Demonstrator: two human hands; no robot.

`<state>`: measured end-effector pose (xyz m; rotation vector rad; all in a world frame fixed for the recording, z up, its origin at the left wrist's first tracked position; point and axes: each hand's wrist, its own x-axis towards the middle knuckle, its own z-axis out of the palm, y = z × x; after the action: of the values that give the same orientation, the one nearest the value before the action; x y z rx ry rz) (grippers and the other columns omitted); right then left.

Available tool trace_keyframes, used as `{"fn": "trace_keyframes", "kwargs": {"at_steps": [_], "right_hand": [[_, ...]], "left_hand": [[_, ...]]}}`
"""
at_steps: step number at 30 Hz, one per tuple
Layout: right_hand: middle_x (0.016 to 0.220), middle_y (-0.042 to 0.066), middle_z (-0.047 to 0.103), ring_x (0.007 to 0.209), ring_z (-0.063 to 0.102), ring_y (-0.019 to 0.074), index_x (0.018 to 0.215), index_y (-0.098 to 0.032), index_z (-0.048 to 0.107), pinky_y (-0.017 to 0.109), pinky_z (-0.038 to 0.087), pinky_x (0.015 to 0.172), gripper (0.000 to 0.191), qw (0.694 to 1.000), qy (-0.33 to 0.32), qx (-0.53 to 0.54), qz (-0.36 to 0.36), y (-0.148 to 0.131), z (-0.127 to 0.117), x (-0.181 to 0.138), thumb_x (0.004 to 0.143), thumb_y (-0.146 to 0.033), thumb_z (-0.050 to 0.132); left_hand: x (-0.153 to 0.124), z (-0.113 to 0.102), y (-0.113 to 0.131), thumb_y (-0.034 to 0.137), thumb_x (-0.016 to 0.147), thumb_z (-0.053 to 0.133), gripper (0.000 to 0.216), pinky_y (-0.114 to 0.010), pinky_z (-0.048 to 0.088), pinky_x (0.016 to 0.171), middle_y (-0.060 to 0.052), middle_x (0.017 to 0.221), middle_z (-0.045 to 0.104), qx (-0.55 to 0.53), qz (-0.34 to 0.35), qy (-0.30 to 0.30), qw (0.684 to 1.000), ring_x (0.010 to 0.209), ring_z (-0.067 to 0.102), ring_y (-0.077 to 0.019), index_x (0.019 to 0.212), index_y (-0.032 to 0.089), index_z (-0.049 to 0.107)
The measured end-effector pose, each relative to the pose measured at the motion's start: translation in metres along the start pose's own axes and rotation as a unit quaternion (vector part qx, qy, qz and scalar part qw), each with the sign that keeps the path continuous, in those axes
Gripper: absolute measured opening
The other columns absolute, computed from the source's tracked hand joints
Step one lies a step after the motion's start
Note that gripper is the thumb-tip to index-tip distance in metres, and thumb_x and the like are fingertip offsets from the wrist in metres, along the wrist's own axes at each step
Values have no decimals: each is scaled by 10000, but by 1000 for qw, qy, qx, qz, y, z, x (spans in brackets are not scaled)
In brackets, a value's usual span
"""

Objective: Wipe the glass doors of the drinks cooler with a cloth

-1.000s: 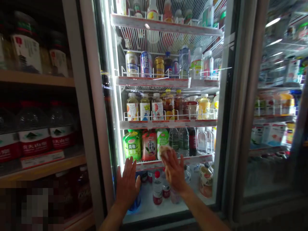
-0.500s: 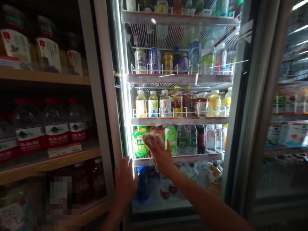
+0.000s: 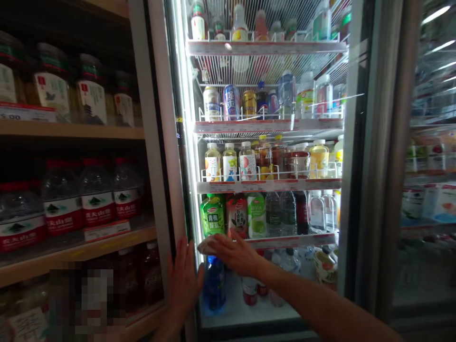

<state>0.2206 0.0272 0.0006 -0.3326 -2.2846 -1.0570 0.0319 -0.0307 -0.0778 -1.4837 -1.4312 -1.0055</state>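
Note:
My right hand [image 3: 238, 255] holds a crumpled whitish cloth [image 3: 207, 245] flat under its fingers, against the glass door of a lit drinks fridge. The cloth is near the left edge of the glass, in front of the lower shelf rail [image 3: 295, 241]. Behind it stand a green-labelled bottle [image 3: 213, 216] and a red-labelled bottle [image 3: 237, 213]. My left hand [image 3: 184, 280] rests with fingers stretched upward on the left door frame [image 3: 162, 118], with nothing in it. A blue bottle [image 3: 214, 285] shows between the two hands, lower down inside the fridge.
On the left, wooden shelves [image 3: 71, 128] carry red-capped water bottles [image 3: 96, 194] and other drinks. A thick metal door frame [image 3: 381, 142] rises on the right, with another glass-fronted fridge [image 3: 431, 228] beyond it. Several shelves of bottles and cans [image 3: 231, 102] fill the lit fridge.
My right hand has moved down and slightly left with the cloth, from before the bottles to the shelf rail. My left hand stays on the frame. The view has shifted slightly.

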Motion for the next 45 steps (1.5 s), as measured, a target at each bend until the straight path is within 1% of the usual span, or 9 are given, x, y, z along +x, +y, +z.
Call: {"fn": "trace_keyframes", "kwargs": {"at_steps": [4, 10, 15, 20, 25, 31, 36, 40, 45], "right_hand": [[1495, 34, 306, 1408, 152, 253, 1428, -255, 276, 548, 31, 1123, 656, 981, 37, -27, 188, 20, -12, 12, 809, -109, 438], [1450, -34, 391, 1382, 227, 163, 1382, -289, 359, 421, 135, 1147, 542, 999, -28, -15, -26, 22, -12, -28, 854, -186, 427], [1487, 57, 320, 1397, 191, 262, 1408, -274, 323, 550, 48, 1112, 594, 968, 59, -84, 228, 59, -29, -24, 836, -169, 447], [1472, -14, 354, 1410, 152, 181, 1388, -296, 352, 456, 32, 1146, 598, 996, 11, -78, 37, 68, -36, -44, 817, -149, 450], [1492, 64, 309, 1404, 173, 254, 1392, -285, 355, 519, 100, 1108, 590, 952, 82, -125, 267, 98, -49, -51, 824, -161, 458], [1473, 17, 353, 1396, 199, 214, 1405, -302, 323, 478, 55, 1129, 628, 984, 13, -112, 135, 103, -54, -69, 812, -141, 452], [1510, 84, 261, 1394, 198, 277, 1387, -260, 374, 516, 154, 1089, 580, 917, 122, -155, 346, 129, -64, -66, 821, -157, 442], [1479, 23, 341, 1379, 253, 228, 1368, -340, 386, 472, 140, 1109, 590, 968, 47, -129, 209, 136, -67, -91, 814, -143, 445], [1462, 167, 335, 1341, 316, 288, 1297, -174, 499, 495, 272, 1020, 443, 847, 203, -202, 449, 162, -73, -104, 869, -182, 384]], "left_hand": [[23, -3, 6, 260, 863, 425, 699, -536, 189, 1103, -179, 1486, 245, -12, -4, 28, 1000, 1380, 224, -277, 1455, 174, 62], [40, -1, 12, 268, 874, 427, 685, -537, 187, 1107, -164, 1487, 250, -28, 13, 34, 999, 1381, 221, -271, 1455, 191, 72], [66, 2, 32, 262, 877, 423, 675, -534, 149, 1119, -156, 1493, 234, -64, 22, 36, 997, 1389, 192, -265, 1454, 183, 81], [99, 4, 52, 260, 871, 438, 681, -504, 140, 1128, -153, 1486, 245, -75, 63, 53, 994, 1389, 188, -253, 1453, 171, 97], [122, 2, 64, 255, 868, 435, 679, -495, 127, 1133, -161, 1485, 237, -78, 96, 87, 989, 1394, 161, -253, 1450, 139, 105], [136, 6, 75, 248, 874, 414, 633, -493, 165, 1123, -177, 1468, 276, -59, 126, 94, 986, 1393, 162, -252, 1437, 117, 156], [150, 12, 81, 258, 870, 421, 626, -492, 139, 1127, -177, 1459, 293, -59, 119, 104, 986, 1386, 188, -249, 1433, 121, 182], [161, 12, 79, 248, 868, 434, 645, -472, 120, 1137, -157, 1455, 309, -62, 136, 118, 982, 1387, 191, -228, 1441, 141, 160], [175, 8, 75, 290, 883, 419, 643, -493, 98, 1134, -155, 1459, 299, -60, 129, 129, 981, 1390, 181, -240, 1446, 144, 144]]}}
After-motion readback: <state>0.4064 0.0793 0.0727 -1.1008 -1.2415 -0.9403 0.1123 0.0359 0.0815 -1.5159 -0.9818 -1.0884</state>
